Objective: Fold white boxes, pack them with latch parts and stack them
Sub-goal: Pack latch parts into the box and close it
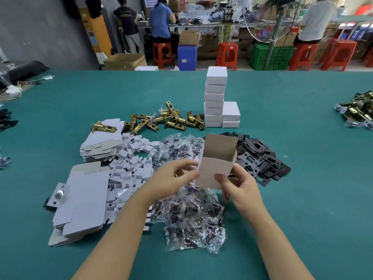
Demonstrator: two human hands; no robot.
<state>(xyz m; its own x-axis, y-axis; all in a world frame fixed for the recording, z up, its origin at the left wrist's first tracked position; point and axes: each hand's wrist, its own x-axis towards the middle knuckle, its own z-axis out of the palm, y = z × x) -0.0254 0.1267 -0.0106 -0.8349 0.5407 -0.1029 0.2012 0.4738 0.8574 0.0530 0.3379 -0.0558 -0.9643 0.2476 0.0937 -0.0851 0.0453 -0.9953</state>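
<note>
No writing is legible anywhere. Both hands hold a half-formed white cardboard box (pixel 217 168) above the green felt desk (pixel 302 199), its brown-lined top flap open. The left hand (pixel 177 174) fingers pinch its left edge; the right hand (pixel 238 184) thumb and fingers grip its lower right. Crinkly clear parts bags (pixel 193 223) lie beneath.

The open box (pixel 217 168) is matt white card outside, dull grey-brown inside; the flat blanks (pixel 82 201) match it. The latch bolts (pixel 161 120) are shiny brass-coloured metal, the plates (pixel 260 156) matt black, the screw bags (pixel 193 219) glossy clear plastic, the table cover (pixel 302 199) matt teal cloth
</note>
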